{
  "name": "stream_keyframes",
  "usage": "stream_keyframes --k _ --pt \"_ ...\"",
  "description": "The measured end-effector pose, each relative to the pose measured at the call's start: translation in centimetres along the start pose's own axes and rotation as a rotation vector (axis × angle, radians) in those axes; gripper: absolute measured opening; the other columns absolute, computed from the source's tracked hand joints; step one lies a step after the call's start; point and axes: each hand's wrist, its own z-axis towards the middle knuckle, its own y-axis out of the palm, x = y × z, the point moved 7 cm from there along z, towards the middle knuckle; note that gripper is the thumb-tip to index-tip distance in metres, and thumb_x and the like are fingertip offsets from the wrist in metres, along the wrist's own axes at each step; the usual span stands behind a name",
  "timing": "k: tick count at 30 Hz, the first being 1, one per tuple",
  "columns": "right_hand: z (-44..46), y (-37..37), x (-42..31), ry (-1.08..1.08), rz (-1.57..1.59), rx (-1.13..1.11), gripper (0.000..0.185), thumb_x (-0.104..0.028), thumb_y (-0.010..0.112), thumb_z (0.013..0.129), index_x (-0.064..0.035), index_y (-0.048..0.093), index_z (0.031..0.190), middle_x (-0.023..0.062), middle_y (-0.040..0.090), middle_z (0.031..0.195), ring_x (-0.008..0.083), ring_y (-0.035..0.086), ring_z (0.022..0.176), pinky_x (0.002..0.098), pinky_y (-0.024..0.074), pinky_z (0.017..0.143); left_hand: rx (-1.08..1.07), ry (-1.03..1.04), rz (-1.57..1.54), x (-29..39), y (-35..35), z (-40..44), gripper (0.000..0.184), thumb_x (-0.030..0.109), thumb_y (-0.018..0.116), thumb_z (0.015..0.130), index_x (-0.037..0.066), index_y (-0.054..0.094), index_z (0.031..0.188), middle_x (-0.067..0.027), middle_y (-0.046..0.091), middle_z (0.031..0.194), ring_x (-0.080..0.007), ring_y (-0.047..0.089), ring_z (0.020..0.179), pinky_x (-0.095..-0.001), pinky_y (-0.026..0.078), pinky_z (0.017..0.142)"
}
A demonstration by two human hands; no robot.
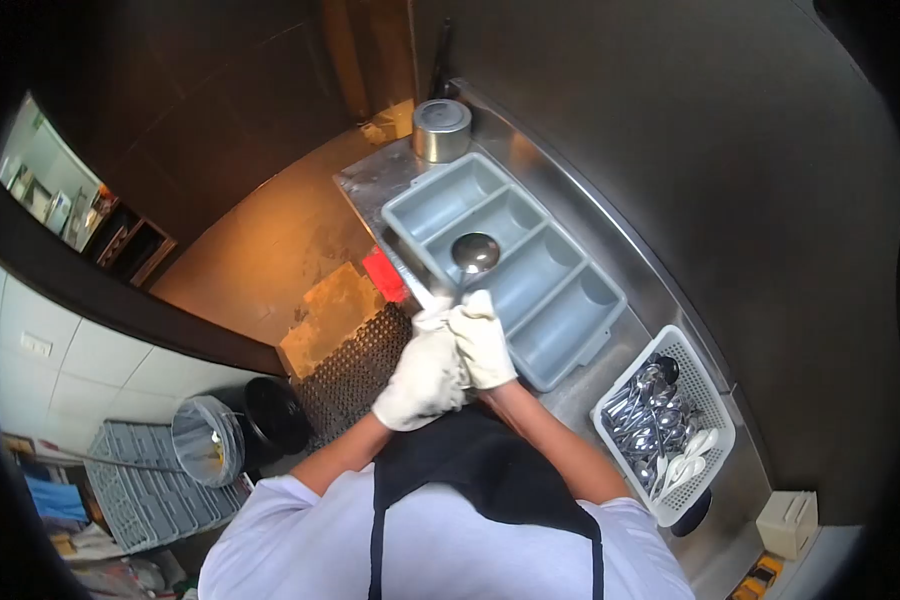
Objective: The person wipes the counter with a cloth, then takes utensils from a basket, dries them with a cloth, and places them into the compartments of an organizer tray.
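Black apron [470,455] over a white shirt [470,545] lay nearest the camera. Both hands wore off-white gloves, with dark marks on the left one. The right hand [482,342] was closed on the handle of the ladle [475,253]. The left hand [428,375] pressed against the right; its fingers were partly hidden, and how far they were closed, or what they held, could not be told.

The ladle's bowl was over the grey tray [545,283], at its second compartment from the pot end. Whether it touched the tray could not be told. The tray had four compartments; one long side ran near the open edge of the metal surface [375,175], the other beside the raised rear ledge [590,195]. The pot [442,130] stood close to the tray's far end, leaving little room there.

A bare strip of surface separated the tray from the white basket [718,388], which held metal cutlery [655,410] and white spoons [688,465]. The basket sat near the ledge. Farther right stood a pale box [787,522]; any lettering on it was too small to read. Left of the surface, a black mat [355,365] covered part of the floor.
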Motion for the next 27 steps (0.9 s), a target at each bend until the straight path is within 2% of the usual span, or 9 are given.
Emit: stream_keyframes --k 6,8,10,14,16,18,19,22,27 --pt "9.4 3.0 1.7 0.117 -0.19 -0.227 0.005 0.003 0.06 0.089 -0.0008 0.063 0.091 0.0104 0.062 0.07 0.0222 0.065 0.063 0.0351 0.0514 0.055 0.141 -0.085 -0.383 2.2 -3.7 -0.2 0.018 0.016 0.05 0.104 0.006 0.062 0.114 -0.004 0.067 0.098 -0.0147 0.066 0.085 -0.0287 0.054 0.076" --pt "15.2 2.7 5.6 0.304 0.096 -0.256 0.009 0.005 0.06 0.084 0.0022 0.063 0.076 0.0116 0.062 0.066 0.0241 0.064 0.058 0.0374 0.0483 0.049 0.26 0.268 0.754 8.0 -2.2 -1.2 0.007 0.01 0.065 0.093 0.005 0.062 0.096 -0.0024 0.062 0.087 -0.0142 0.058 0.076 -0.027 0.048 0.072" --pt "20.1 2.6 8.5 0.467 0.437 -0.159 0.019 0.006 0.059 0.081 0.0009 0.061 0.063 0.0105 0.061 0.062 0.0243 0.064 0.057 0.039 0.0478 0.049 0.38 0.374 1.043 9.1 -4.1 -0.5 0.011 0.004 0.071 0.085 0.003 0.062 0.092 -0.0022 0.062 0.083 -0.0117 0.056 0.077 -0.0272 0.048 0.073" --pt "20.3 5.7 3.5 0.042 -0.638 -0.215 0.016 -0.006 0.061 0.083 0.0001 0.065 0.068 0.0146 0.066 0.07 0.0274 0.068 0.065 0.0415 0.0526 0.058 0.454 0.492 1.063 11.3 -3.4 0.3 0.013 0.005 0.071 0.088 0.004 0.058 0.09 -0.0042 0.057 0.079 -0.0119 0.052 0.073 -0.0286 0.046 0.068" --pt "18.8 5.9 3.0 -0.124 -0.987 -0.222 0.013 -0.009 0.062 0.084 -0.0012 0.067 0.075 0.0147 0.068 0.076 0.0288 0.068 0.07 0.0416 0.0531 0.063 0.396 0.152 0.085 10.3 -4.2 0.8 0.009 0.012 0.061 0.097 0.004 0.058 0.096 -0.009 0.061 0.09 -0.0164 0.059 0.083 -0.0327 0.052 0.076" --pt "15.2 4.6 4.1 -0.184 -1.238 -0.298 0.012 -0.013 0.063 0.086 -0.0026 0.069 0.083 0.0147 0.07 0.083 0.0302 0.069 0.075 0.0416 0.0537 0.069 0.343 0.004 -0.285 9.1 -5.4 1.2 0.025 0.022 0.045 0.106 0.001 0.059 0.104 -0.0139 0.063 0.099 -0.0227 0.062 0.089 -0.0375 0.055 0.085" --pt "12.8 3.5 4.3 -0.197 -1.326 -0.338 0.013 -0.014 0.063 0.087 -0.0033 0.07 0.086 0.0147 0.07 0.086 0.0309 0.069 0.077 0.0417 0.054 0.071 0.367 0.259 0.197 6.1 -16.2 1.7 0.024 0.018 0.046 0.106 0.0 0.06 0.109 -0.0111 0.062 0.105 -0.0219 0.061 0.094 -0.0354 0.054 0.087" --pt "3.9 -1.6 1.5 -0.228 -1.382 -0.368 0.019 -0.019 0.064 0.089 -0.0053 0.074 0.097 0.0148 0.073 0.096 0.033 0.07 0.085 0.0418 0.0549 0.079 0.529 0.362 0.45 10.5 -12.9 1.1 0.023 0.018 0.047 0.105 0.0 0.06 0.11 -0.0112 0.063 0.105 -0.0218 0.062 0.094 -0.0353 0.055 0.086" --pt "-7.2 -15.4 -12.0 -0.261 -1.209 0.384 0.022 -0.02 0.067 0.093 -0.0051 0.075 0.107 0.0132 0.075 0.106 0.0275 0.072 0.095 0.0388 0.0559 0.085 0.529 0.372 0.402 12.0 -12.1 0.5 0.022 0.017 0.049 0.104 0.001 0.06 0.111 -0.0113 0.063 0.105 -0.0218 0.062 0.094 -0.0352 0.055 0.086"
